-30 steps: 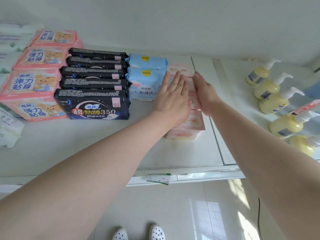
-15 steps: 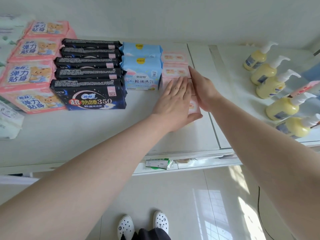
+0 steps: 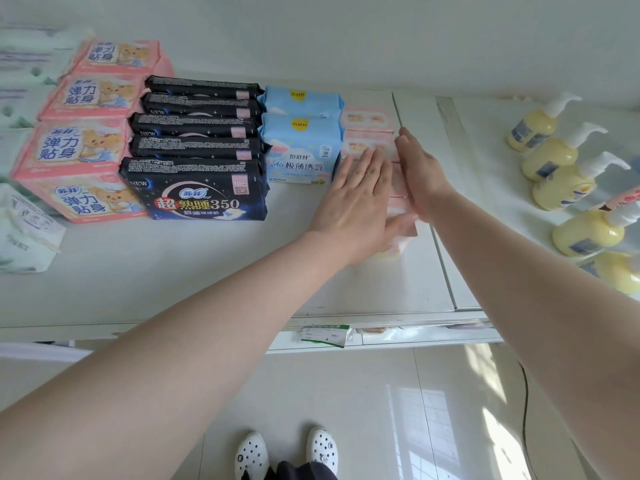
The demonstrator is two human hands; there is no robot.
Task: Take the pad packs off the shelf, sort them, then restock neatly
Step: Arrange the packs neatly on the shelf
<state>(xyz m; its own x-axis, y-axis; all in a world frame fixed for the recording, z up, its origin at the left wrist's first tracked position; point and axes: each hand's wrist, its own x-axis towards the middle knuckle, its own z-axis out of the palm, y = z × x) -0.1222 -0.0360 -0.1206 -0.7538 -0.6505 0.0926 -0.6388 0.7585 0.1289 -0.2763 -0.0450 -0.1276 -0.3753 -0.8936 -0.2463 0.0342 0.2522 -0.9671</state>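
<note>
Neither hand has a grip on anything — both are flat, fingers straight. The left hand [image 3: 356, 199] lies palm-down on top of the pale pink packs [image 3: 369, 133], and the right hand [image 3: 420, 174] stands edge-on against that row's right side, squaring it up. The pink packs sit in a row just right of the blue packs [image 3: 301, 147]; left of the blue come the dark packs [image 3: 197, 168], then the coral packs [image 3: 76, 147], all on the shelf [image 3: 173, 271]. Yellow pump bottles [image 3: 554, 161] stand well to the right of the blue packs. These packs look light, soft and slick-wrapped, so they would likely squash or slide — best held across the broad faces, pressed from both sides.
</note>
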